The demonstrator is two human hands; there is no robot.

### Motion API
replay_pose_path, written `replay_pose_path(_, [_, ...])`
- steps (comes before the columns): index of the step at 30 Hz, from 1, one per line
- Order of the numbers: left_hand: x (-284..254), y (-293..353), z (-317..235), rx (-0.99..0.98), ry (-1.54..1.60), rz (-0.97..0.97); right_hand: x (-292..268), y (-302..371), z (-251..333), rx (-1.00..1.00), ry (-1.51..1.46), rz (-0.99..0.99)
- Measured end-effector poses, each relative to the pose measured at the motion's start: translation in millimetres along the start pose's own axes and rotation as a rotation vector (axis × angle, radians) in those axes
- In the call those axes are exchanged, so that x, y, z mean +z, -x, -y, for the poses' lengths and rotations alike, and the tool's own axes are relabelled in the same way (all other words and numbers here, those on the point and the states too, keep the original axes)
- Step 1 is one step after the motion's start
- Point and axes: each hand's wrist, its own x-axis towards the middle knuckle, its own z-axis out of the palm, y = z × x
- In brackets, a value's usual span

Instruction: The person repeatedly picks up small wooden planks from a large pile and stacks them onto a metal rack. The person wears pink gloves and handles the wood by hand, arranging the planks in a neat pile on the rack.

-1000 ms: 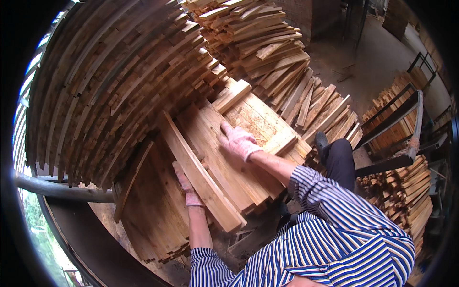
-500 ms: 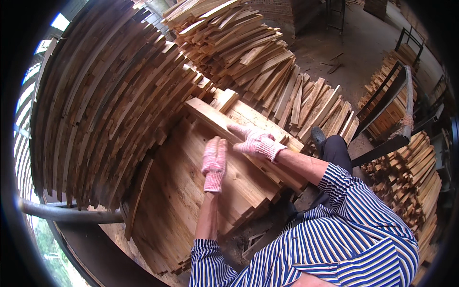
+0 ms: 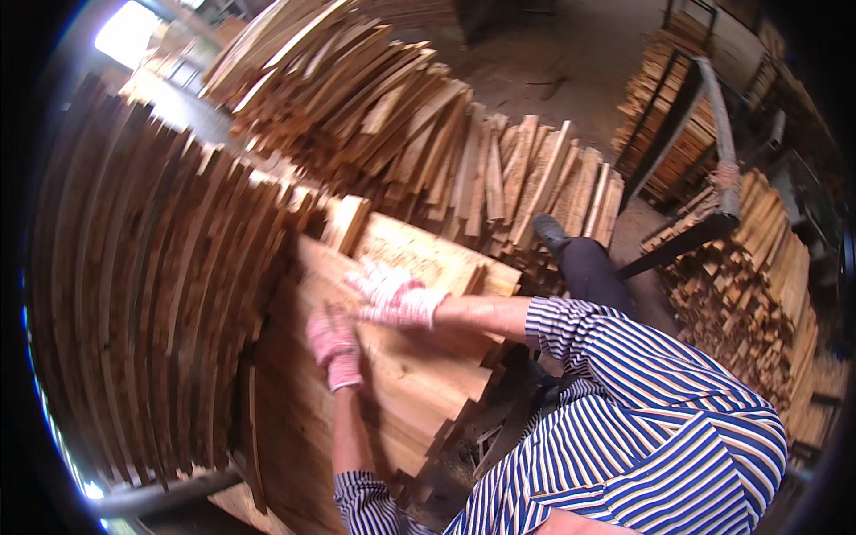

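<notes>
Both hands wear pink-and-white knitted gloves. My left hand (image 3: 334, 346) lies with its fingers stretched out on the pale wooden boards (image 3: 401, 370), which lie side by side as a broad flat layer. Close beside it, my right hand (image 3: 397, 296) rests on the far part of the same layer, fingers spread and slightly blurred. Neither hand is wrapped round a board. Just beyond the right hand is a thicker pale plank (image 3: 423, 254), with a short wood block (image 3: 346, 223) standing at its left end.
A tall stack of wooden strips (image 3: 143, 303) rises at the left. Loosely heaped strips (image 3: 383, 116) lie beyond the boards. At the right are a metal frame (image 3: 718, 134) and another wood pile (image 3: 740, 285). A metal pipe (image 3: 165, 492) runs at lower left.
The view has swung, shifting the scene. The board that stood raised under my right hand now lies down among the others. My right hand has loosened from its edge and spread flat.
</notes>
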Motion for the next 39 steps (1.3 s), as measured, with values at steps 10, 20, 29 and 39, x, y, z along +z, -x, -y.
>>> replay_pose_path(10, [134.2,-204.4,-274.9,0.461,0.558,0.52,-170.9,59.1,-151.9,0.547,0.009,-0.659])
replay_pose_path(20, [487.2,-159.3,-294.3,0.283,0.026,1.335,-187.0,132.7,-374.7,1.155,-0.336,-0.927])
replay_pose_path(29, [576.9,-94.8,-296.9,-0.264,0.061,0.818,-137.0,101.8,-506.7,1.034,-0.549,-0.579])
replay_pose_path(39, [511.7,-85.7,-310.2,0.109,0.449,1.428,-103.0,6.8,-602.7,0.856,-1.212,-0.438])
